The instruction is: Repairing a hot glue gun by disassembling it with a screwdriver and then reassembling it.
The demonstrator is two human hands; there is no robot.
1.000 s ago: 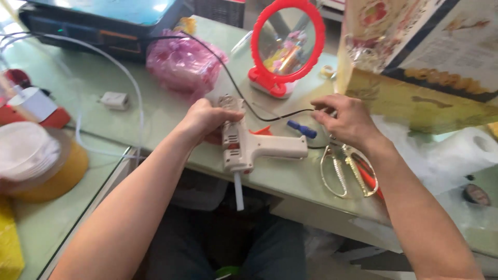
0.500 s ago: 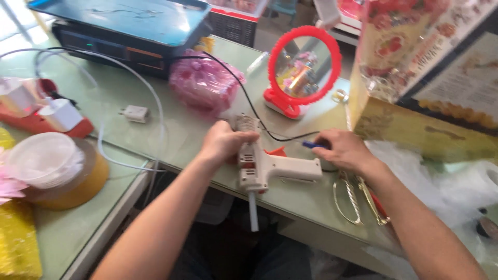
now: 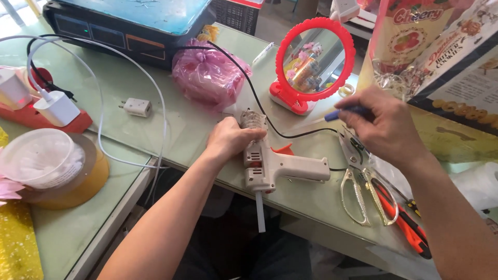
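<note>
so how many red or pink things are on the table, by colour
red: 2, the round mirror and the power strip
pink: 1, the plastic bag
total: 3
The left hand rests on the white glue gun, which is neither colour.

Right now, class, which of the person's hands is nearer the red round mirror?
Right. The right hand hovers just beside the red round mirror, holding a blue pen; the left hand rests lower down on the glue gun.
</note>
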